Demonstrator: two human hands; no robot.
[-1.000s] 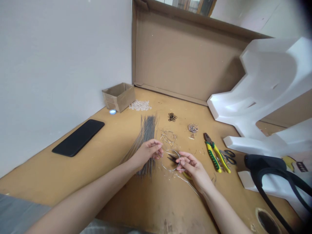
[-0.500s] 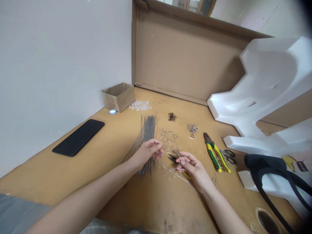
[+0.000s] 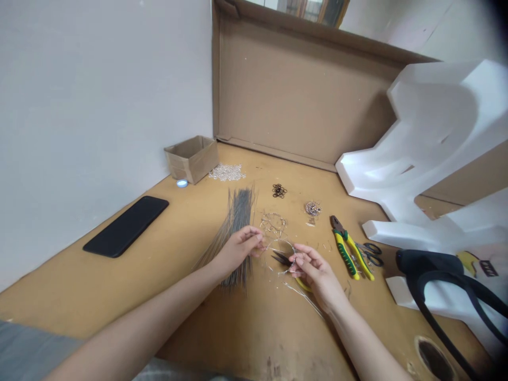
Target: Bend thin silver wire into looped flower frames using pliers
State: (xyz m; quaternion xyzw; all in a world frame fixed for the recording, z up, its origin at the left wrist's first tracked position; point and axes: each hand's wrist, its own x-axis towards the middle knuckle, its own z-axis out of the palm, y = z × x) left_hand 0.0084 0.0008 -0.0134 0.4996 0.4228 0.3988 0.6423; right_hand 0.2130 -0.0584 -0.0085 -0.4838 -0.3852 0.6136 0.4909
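Observation:
A thin wire ring [image 3: 281, 273] with small twists along it hangs between my hands. My left hand [image 3: 246, 244] pinches its left side, above a bundle of straight grey wires [image 3: 241, 211]. On the right side of the ring, my right hand [image 3: 311, 267] closes its thumb and fingers on the wire. Dark-tipped pliers [image 3: 281, 258] with a yellow handle lie beneath the ring, partly hidden by my right hand. Just beyond my hands is another wire ring [image 3: 273, 225] on the table.
Green-yellow pliers [image 3: 349, 248] and scissors [image 3: 373, 254] lie at right, near white foam [image 3: 428, 143]. Further back are black rings [image 3: 279, 191], a wire coil [image 3: 313, 208], clear beads [image 3: 227, 172] and a small cardboard box [image 3: 192, 159]. A black phone [image 3: 126, 226] lies left.
The ring has turned between my hands and now shows as a rounder, more open loop. My fingers have shifted slightly on it, and the camera view has moved a little.

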